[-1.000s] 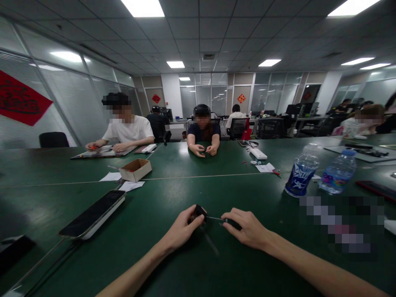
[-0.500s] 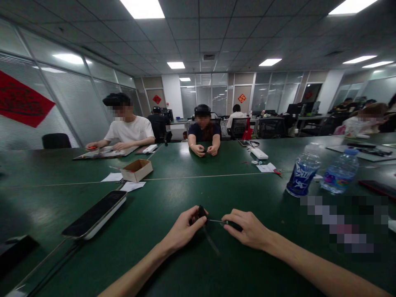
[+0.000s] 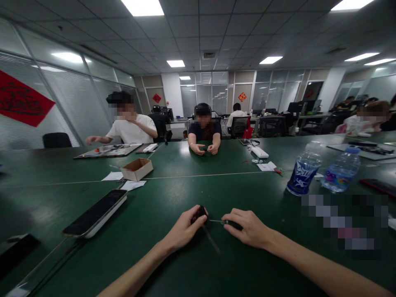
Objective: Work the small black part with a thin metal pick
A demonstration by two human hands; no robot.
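My left hand (image 3: pixel 185 227) is closed around a small dark part (image 3: pixel 202 211), pinched between thumb and fingers; most of it is hidden, so its kind stays unclear. A thin, see-through strip (image 3: pixel 212 241) slants down from beneath that hand toward the table. In my right hand (image 3: pixel 247 227) is a screwdriver (image 3: pixel 234 225) with a dark handle, gripped by thumb and fingers. Its slim metal shaft points left at the dark part, the tip close to it; whether they touch I cannot tell. Both hands are just above the green table (image 3: pixel 173 272).
A phone on a white block (image 3: pixel 95 214) lies to the left, with a small cardboard box (image 3: pixel 137 169) and papers beyond. Two bottles, one dark blue (image 3: pixel 303 171) and one clear (image 3: pixel 341 171), stand at right. A co-worker (image 3: pixel 204 136) sits opposite, another (image 3: pixel 133 126) at far left.
My hands stay almost in place; the dark part has turned slightly. The co-worker at far left has let go of an orange item and raised one hand toward the face.
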